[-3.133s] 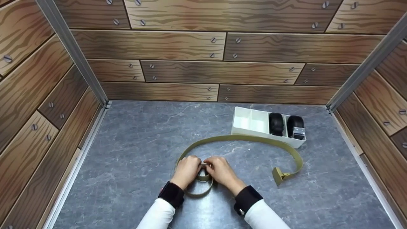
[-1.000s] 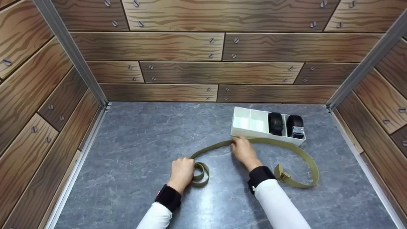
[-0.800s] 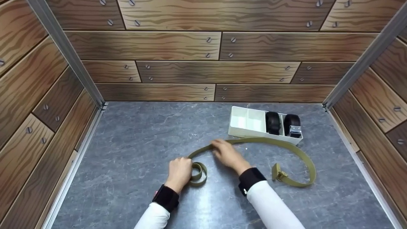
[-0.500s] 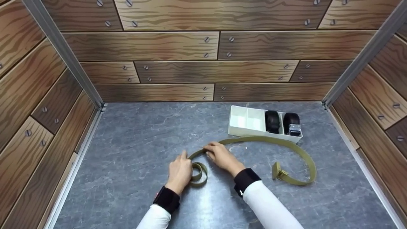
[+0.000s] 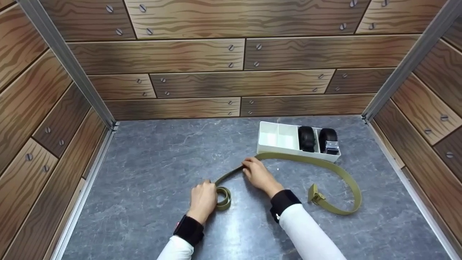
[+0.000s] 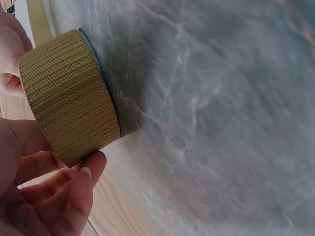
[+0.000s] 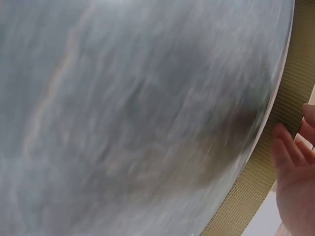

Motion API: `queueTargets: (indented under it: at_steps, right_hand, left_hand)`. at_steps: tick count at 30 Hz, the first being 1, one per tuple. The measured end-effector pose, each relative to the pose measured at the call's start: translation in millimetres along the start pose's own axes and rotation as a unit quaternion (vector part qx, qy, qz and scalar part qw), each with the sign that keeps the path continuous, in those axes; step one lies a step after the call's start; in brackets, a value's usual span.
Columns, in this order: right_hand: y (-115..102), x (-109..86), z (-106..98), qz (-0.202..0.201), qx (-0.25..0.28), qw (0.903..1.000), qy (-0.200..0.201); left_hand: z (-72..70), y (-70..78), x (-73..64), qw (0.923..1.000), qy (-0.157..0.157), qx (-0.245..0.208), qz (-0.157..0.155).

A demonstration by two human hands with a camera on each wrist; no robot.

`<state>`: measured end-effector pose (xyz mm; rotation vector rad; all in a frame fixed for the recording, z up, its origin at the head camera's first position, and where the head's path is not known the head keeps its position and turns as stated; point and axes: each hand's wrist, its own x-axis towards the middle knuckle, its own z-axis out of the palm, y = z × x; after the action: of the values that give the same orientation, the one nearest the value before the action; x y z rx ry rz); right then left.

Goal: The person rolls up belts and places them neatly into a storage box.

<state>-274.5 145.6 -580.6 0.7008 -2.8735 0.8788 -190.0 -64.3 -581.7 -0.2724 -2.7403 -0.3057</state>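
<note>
An olive webbing belt (image 5: 313, 160) stands on edge on the grey marbled surface. One end is rolled into a small coil (image 5: 223, 198); the other end curves round to a same-coloured buckle (image 5: 316, 194). My left hand (image 5: 204, 198) grips the coil at its left side. In the left wrist view, its fingertips curl against the lower edge of the ribbed coil (image 6: 71, 98). My right hand (image 5: 259, 175) pinches the strap between coil and box. The right wrist view shows its fingers (image 7: 290, 157) on the band (image 7: 251, 191).
Behind the strap sits a white divided box (image 5: 285, 135), with a black roll (image 5: 306, 139) and a black roll with a clear piece (image 5: 328, 141) in its right compartments. The strap runs along the box's front. Wood-patterned walls (image 5: 173, 108) bound the back and sides.
Both hands were at the coil about three seconds ago. My right hand then gripped near the box, slid left along the strap, and moved slightly back right. The coil has become tighter.
</note>
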Motion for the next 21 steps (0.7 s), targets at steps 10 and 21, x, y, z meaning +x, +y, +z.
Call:
queueTargets:
  at_steps: [10, 21]
  right_hand:
    - [-50, -28.1, 11, 0.023, 0.044, 0.9938, -0.099]
    - [-69, -32.0, 24, 0.044, 0.128, 0.9809, -0.140]
  left_hand:
    - [-1.3, 2.1, 1.4, 0.9993, -0.010, -0.031, -0.018]
    - [-0.2, 2.7, 1.6, 0.9988, -0.018, -0.039, -0.022]
